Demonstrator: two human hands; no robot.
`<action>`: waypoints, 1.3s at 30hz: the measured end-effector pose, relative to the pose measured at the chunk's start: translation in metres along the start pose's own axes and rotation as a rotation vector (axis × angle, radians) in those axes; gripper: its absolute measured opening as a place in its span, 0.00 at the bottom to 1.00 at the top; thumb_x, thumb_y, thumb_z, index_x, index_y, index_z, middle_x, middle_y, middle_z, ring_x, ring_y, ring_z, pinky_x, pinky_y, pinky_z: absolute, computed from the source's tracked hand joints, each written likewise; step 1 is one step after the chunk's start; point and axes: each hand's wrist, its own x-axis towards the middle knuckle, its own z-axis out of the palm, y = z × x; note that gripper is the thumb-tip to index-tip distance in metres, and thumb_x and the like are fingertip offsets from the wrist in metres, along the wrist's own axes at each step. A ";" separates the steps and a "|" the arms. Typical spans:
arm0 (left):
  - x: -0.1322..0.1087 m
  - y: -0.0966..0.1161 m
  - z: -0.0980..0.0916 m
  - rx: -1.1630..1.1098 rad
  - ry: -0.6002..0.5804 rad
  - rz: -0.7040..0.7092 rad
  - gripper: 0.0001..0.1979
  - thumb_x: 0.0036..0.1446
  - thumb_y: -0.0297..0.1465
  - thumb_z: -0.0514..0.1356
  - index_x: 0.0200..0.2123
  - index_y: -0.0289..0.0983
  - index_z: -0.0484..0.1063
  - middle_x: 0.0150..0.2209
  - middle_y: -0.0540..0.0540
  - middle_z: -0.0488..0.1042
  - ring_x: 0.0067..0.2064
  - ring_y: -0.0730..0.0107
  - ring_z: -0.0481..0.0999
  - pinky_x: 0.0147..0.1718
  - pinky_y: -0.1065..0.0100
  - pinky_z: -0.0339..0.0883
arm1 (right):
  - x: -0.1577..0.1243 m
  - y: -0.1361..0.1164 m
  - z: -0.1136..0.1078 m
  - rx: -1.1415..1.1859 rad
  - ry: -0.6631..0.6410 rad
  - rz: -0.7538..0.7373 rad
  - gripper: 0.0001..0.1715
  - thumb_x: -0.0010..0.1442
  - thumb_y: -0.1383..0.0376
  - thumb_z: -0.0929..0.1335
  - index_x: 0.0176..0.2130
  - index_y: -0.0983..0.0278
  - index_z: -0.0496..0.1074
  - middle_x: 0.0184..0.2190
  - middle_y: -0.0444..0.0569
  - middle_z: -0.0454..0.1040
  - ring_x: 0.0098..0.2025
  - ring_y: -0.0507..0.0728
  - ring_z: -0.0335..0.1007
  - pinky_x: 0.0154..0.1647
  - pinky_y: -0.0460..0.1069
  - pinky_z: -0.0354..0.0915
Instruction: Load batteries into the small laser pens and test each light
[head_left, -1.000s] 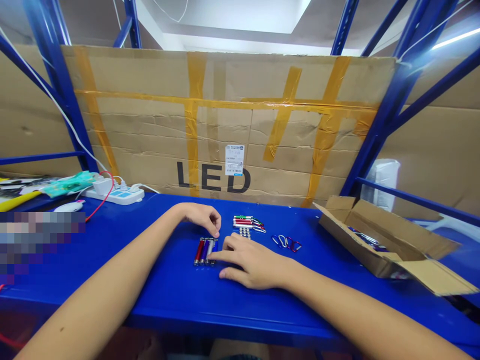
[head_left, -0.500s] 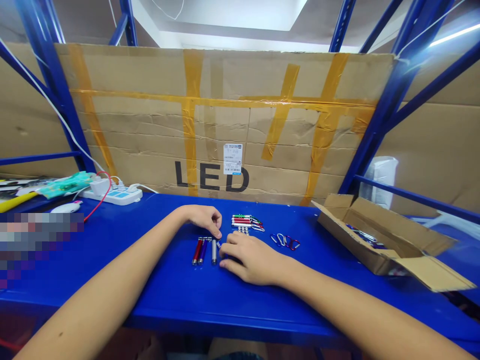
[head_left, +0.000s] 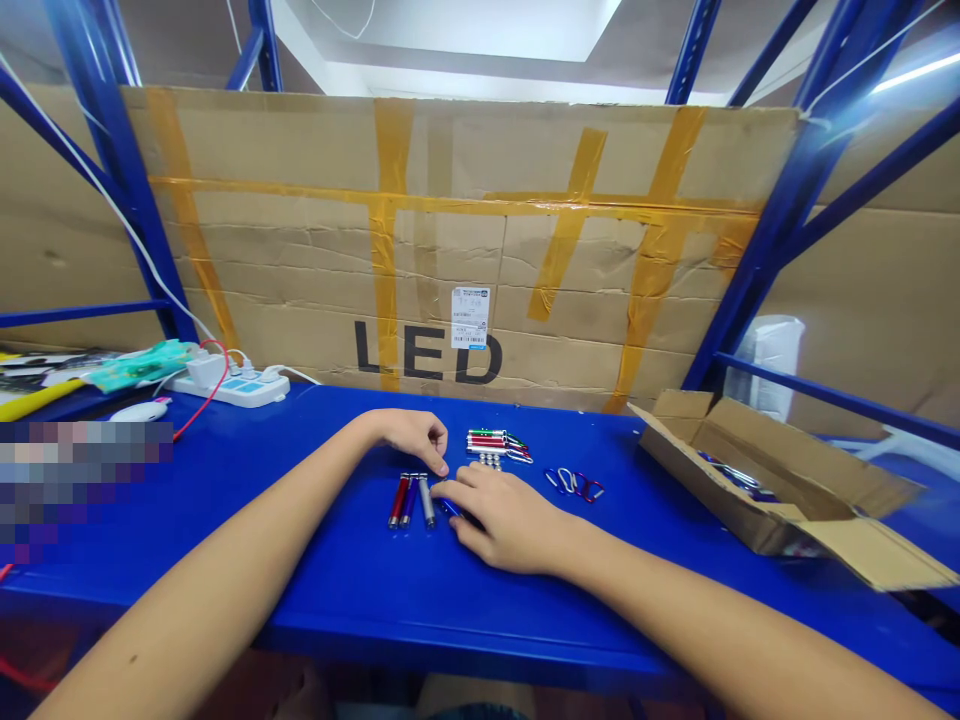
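Three small tube torches, red, purple and silver [head_left: 409, 500], lie side by side on the blue shelf top [head_left: 315, 570]. My left hand [head_left: 414, 436] rests behind them, fingers curled, fingertips at the top end of the silver one. My right hand [head_left: 504, 515] lies just right of the row, fingers closed around a blue torch [head_left: 450, 508] that sticks out under them. Behind my right hand lie a bundle of more torches [head_left: 495, 444] and a cluster of small silver batteries [head_left: 490, 461].
Loose carabiner clips [head_left: 574, 484] lie right of the batteries. An open cardboard box [head_left: 780, 485] sits at the right. A white power strip [head_left: 229, 385] with cables is at the back left. A taped cardboard sheet marked LED [head_left: 450, 250] stands behind.
My right hand has drawn the blue torch out of the row to the right and closed over it. Three torches stay in the row. My left hand has barely moved.
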 end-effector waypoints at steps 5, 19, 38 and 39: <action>0.000 0.000 0.000 0.012 -0.003 -0.001 0.20 0.39 0.45 0.68 0.29 0.36 0.71 0.27 0.53 0.69 0.29 0.73 0.63 0.28 0.70 0.55 | -0.001 -0.001 0.001 -0.028 -0.012 -0.009 0.16 0.64 0.66 0.61 0.49 0.65 0.71 0.40 0.54 0.71 0.40 0.57 0.66 0.41 0.51 0.62; 0.002 0.017 0.008 0.037 0.029 0.043 0.21 0.38 0.46 0.69 0.27 0.37 0.69 0.25 0.53 0.67 0.27 0.74 0.62 0.26 0.69 0.53 | -0.025 0.054 -0.046 0.214 0.256 0.412 0.15 0.54 0.70 0.62 0.40 0.65 0.75 0.36 0.50 0.76 0.35 0.56 0.68 0.37 0.49 0.61; 0.007 0.073 0.046 0.416 0.296 0.469 0.05 0.57 0.28 0.60 0.31 0.38 0.78 0.34 0.46 0.78 0.41 0.63 0.70 0.44 0.62 0.58 | -0.028 0.073 -0.038 0.252 0.364 0.549 0.14 0.60 0.69 0.57 0.30 0.63 0.68 0.27 0.46 0.73 0.31 0.55 0.65 0.33 0.47 0.56; 0.007 0.073 0.047 0.426 0.293 0.466 0.05 0.57 0.29 0.60 0.32 0.38 0.77 0.34 0.46 0.78 0.41 0.63 0.70 0.44 0.62 0.58 | -0.028 0.073 -0.038 0.251 0.363 0.547 0.14 0.60 0.69 0.57 0.31 0.63 0.69 0.28 0.46 0.73 0.31 0.55 0.66 0.33 0.47 0.56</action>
